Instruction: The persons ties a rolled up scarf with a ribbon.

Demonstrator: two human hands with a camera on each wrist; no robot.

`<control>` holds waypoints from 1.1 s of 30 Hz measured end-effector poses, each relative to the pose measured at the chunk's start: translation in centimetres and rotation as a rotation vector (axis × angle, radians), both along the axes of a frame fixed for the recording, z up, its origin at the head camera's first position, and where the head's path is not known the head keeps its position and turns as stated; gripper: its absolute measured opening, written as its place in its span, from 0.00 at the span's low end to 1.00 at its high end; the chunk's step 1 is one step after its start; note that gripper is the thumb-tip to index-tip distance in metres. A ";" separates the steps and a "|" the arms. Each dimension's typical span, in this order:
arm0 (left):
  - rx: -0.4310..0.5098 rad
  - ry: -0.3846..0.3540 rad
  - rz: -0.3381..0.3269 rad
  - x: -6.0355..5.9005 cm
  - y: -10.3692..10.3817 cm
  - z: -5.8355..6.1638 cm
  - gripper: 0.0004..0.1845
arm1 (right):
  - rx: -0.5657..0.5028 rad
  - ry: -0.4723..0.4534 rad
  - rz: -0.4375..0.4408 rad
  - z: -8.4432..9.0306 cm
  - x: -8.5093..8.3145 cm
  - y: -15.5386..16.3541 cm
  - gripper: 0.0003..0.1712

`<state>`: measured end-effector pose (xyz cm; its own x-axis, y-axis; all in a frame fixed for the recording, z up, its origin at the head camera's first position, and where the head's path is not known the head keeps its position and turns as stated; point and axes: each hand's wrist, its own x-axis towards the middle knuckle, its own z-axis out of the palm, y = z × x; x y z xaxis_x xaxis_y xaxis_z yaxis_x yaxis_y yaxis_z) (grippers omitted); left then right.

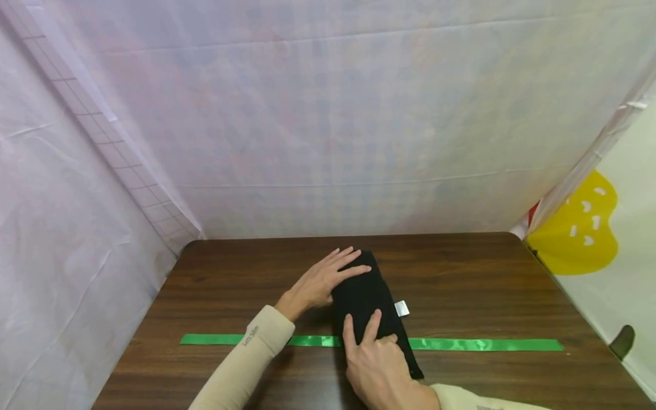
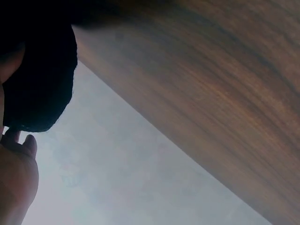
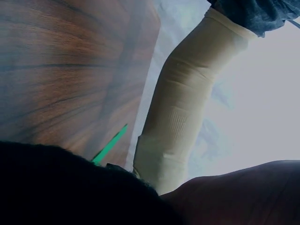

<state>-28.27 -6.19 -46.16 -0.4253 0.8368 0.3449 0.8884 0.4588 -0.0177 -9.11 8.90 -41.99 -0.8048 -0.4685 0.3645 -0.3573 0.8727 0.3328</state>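
Folding step, judged near its end: black cloth lies as a narrow folded strip across the green ribbon on the wood-grain bench. Left hand presses its far end, fingers straight. Right hand pins the near end, flat, grasping nothing. Cloth soft, matte; white tag at its edge. Next likely calls for smoothing.

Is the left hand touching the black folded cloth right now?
Touching. In the head view the left hand lies flat with its fingers resting on the black folded cloth.

folded cloth lies on the table, across the ribbon. left hand rests on its far left edge, right hand on its near end; tag just right of them.
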 end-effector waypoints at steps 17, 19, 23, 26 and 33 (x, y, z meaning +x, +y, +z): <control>-0.123 0.005 0.008 0.1 0.7 -0.2 0.50 | -0.135 -0.133 0.036 -1.5 -0.2 0.2 0.39; -0.130 -0.008 0.008 0.1 0.9 0.0 0.48 | -0.158 -0.147 0.045 -1.6 -0.2 0.3 0.39; -0.187 -0.032 0.039 0.4 1.3 0.5 0.44 | -0.168 -0.191 0.066 -1.6 -0.2 0.9 0.40; -0.251 -0.027 0.066 0.8 1.8 1.1 0.43 | -0.156 -0.238 0.075 -1.3 -0.3 1.5 0.42; -0.384 0.008 0.125 1.2 2.9 2.0 0.47 | -0.124 -0.344 0.055 0.0 -0.5 3.0 0.50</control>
